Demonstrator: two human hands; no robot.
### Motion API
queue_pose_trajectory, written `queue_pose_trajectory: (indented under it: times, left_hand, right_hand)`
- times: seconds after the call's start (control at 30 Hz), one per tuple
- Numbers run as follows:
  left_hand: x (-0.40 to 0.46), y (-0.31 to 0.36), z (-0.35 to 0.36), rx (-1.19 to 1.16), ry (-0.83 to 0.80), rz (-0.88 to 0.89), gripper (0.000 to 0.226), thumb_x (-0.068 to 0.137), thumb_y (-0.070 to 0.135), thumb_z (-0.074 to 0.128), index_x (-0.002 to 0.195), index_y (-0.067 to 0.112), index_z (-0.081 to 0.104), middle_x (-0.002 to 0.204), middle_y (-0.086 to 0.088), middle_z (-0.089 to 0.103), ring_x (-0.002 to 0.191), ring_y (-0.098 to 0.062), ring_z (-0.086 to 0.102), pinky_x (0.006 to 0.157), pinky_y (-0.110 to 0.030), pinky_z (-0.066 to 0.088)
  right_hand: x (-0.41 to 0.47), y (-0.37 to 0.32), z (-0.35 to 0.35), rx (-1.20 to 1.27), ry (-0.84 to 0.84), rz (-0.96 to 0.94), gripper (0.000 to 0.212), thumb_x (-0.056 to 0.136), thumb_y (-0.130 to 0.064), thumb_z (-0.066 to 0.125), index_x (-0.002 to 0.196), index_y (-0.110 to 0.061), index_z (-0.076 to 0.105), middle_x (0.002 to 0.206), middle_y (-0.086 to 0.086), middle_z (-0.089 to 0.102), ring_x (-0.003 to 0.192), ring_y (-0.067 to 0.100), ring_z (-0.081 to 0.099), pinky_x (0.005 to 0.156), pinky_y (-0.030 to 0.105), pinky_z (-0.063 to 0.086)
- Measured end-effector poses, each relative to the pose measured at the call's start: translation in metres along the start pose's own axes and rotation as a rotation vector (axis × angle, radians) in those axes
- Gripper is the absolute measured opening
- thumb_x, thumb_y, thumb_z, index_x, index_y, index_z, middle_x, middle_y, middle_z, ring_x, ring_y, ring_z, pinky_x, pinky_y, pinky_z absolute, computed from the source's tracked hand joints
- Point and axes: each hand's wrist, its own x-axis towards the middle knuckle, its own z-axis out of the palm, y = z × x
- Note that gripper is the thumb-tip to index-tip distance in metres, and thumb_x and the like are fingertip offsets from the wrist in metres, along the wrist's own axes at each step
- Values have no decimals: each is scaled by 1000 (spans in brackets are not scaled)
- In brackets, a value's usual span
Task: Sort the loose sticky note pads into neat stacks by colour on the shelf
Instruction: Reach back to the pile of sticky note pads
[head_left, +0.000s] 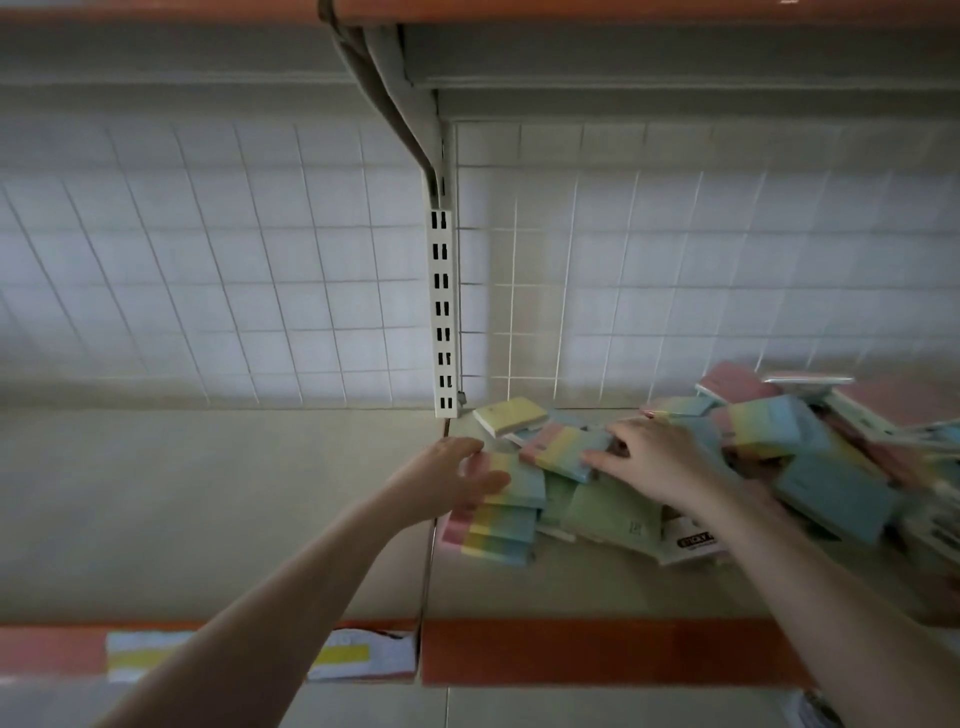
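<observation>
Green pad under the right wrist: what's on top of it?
The right hand and wrist lie over the green pad, and a rainbow pad overlaps its top edge. Its right side is hidden by the arm.

Two bare hands are in view, the left hand (462, 475) and the right hand (657, 460).

Rainbow-striped pads: at least five can be counted. Three lie in a stack (501, 519) by the left hand, one striped pad (569, 449) lies under the right fingers, and one more striped pad (776, 423) lies further right.

There is one yellow pad (514, 414) at the back, one green pad (615, 512) in front, one plain blue pad (836, 493) and at least one pink pad (732, 383). The rest of the heap (893, 441) on the right is too blurred to count.

One slotted upright (444, 312) stands in the middle, and one price label (358, 657) is on the shelf edge.
</observation>
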Motion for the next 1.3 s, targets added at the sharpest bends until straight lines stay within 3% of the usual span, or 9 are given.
queue_pose_trajectory:
  times: [0.13, 0.27, 0.4, 0.47, 0.67, 0.77, 0.93, 1.17, 1.3]
  left_hand:
    - [0, 3, -3, 12, 7, -1, 60, 83, 40, 68, 130, 9, 49, 129, -4, 48, 106, -14, 48, 83, -23, 42]
    - [4, -2, -6, -20, 31, -61, 78, 70, 42, 79, 133, 9, 46, 124, -7, 47, 109, -20, 48, 94, -32, 45]
    - [6, -4, -11, -95, 62, -69, 40, 70, 28, 82, 98, 10, 61, 93, -3, 55, 83, -17, 53, 80, -33, 51]
    - [5, -6, -16, -179, 78, -72, 27, 71, 20, 81, 85, 13, 59, 81, 0, 55, 72, -13, 51, 66, -25, 47]
    - [-2, -13, -32, -442, 204, -96, 29, 77, 2, 74, 98, 8, 55, 80, -1, 58, 65, -11, 57, 52, -17, 48]
    - [-6, -18, -35, -519, 272, -105, 24, 77, 1, 73, 91, 12, 57, 79, -2, 59, 66, -12, 59, 56, -19, 52]
    - [-13, -32, -40, -702, 389, -170, 13, 80, 4, 71, 85, 11, 62, 86, -8, 63, 75, -20, 62, 76, -37, 56]
    - [-34, -54, -64, -835, 511, -233, 8, 91, 13, 59, 97, 7, 58, 82, -6, 56, 68, -18, 56, 52, -23, 52]
    - [-47, -80, -85, -866, 540, -242, 15, 93, 15, 57, 104, 6, 55, 81, -4, 55, 69, -17, 56, 56, -27, 52]
  right_hand:
    - [0, -4, -7, 140, -75, 29, 48, 82, -64, 53, 107, -23, 59, 100, -5, 60, 91, 14, 51, 64, 24, 38]
    - [6, -6, -5, 448, -55, 67, 37, 70, -48, 75, 97, -24, 69, 94, -6, 70, 84, 13, 64, 77, 35, 54]
    - [7, -13, -5, 611, 31, 71, 38, 65, -24, 83, 98, -19, 65, 88, -1, 67, 83, 19, 62, 74, 34, 50]
    - [8, -16, -5, 649, 83, 64, 42, 66, -19, 82, 101, -19, 59, 92, 0, 64, 85, 20, 60, 73, 33, 47]
    - [11, -17, -5, 853, 129, 55, 27, 77, -12, 74, 99, -14, 59, 85, 4, 65, 66, 15, 60, 55, 26, 45]
    - [12, -17, -2, 887, 159, 52, 28, 73, -13, 78, 95, -16, 62, 82, 3, 66, 69, 17, 60, 60, 27, 45]
    - [16, -21, 2, 950, 174, 79, 13, 77, -22, 74, 85, -20, 63, 70, -3, 63, 60, 13, 56, 62, 30, 43]
    - [22, -56, -9, 1095, 128, 114, 9, 91, -16, 59, 85, -10, 57, 68, 2, 53, 55, 13, 46, 48, 21, 33]
    - [29, -91, -7, 1124, 91, 148, 10, 91, -14, 58, 83, -8, 55, 64, 3, 50, 49, 13, 41, 41, 21, 30]
